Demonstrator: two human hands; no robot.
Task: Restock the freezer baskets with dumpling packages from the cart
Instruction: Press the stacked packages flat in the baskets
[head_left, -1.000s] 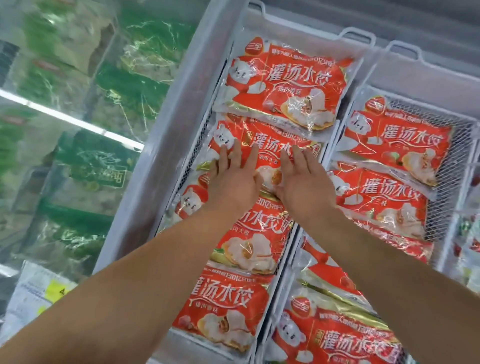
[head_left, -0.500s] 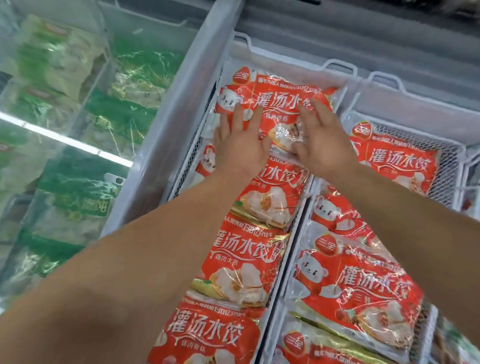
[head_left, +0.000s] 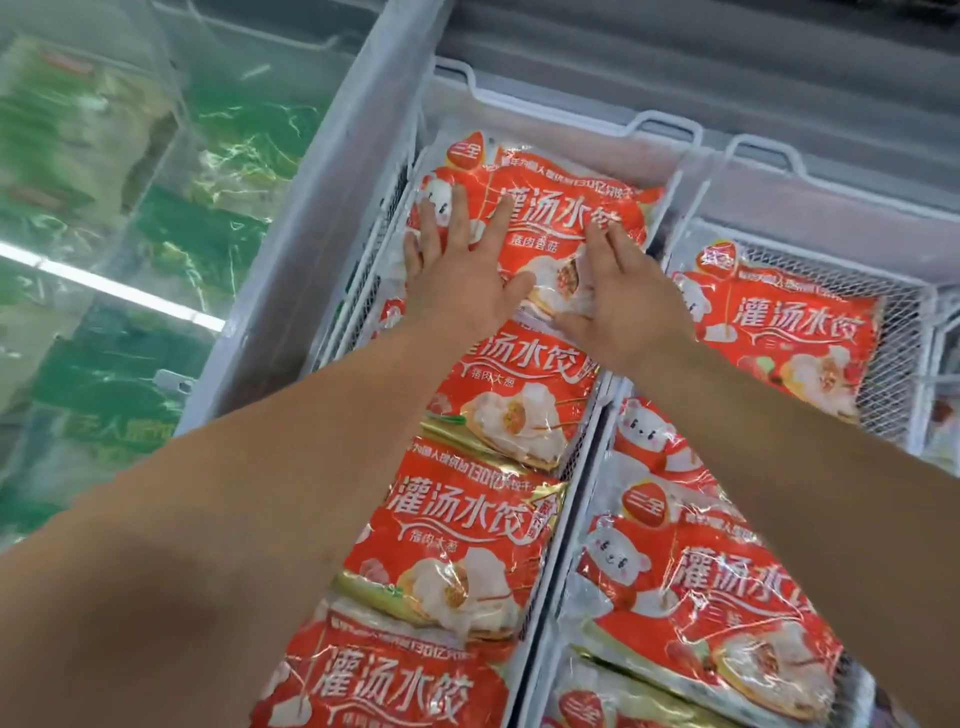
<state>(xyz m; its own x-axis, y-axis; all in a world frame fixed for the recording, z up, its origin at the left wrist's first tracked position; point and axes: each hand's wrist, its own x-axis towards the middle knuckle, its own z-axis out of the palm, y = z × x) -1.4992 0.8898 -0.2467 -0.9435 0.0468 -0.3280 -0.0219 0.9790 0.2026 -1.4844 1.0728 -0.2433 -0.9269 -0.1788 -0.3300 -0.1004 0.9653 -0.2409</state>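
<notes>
My left hand (head_left: 457, 275) and right hand (head_left: 618, 296) press flat, fingers straight, gripping nothing, on the top dumpling package (head_left: 540, 218); I'd push evenly so it seats level in the basket (head_left: 670, 127).

Both hands lying flat on top red dumpling pkg (head_left: 540, 208) at frame centre-top — left hand (head_left: 462, 270) w/ fingers spread, right hand (head_left: 618, 301) beside it. Pkg sitting in left wire basket (head_left: 363, 280) — more pkgs (head_left: 457, 540) filling lower frame.

Both my arms reach forward, bare to the elbow. My left hand (head_left: 460, 275) lies flat, fingers spread; my right hand (head_left: 615, 301) lies flat beside it, fingers together.
</notes>
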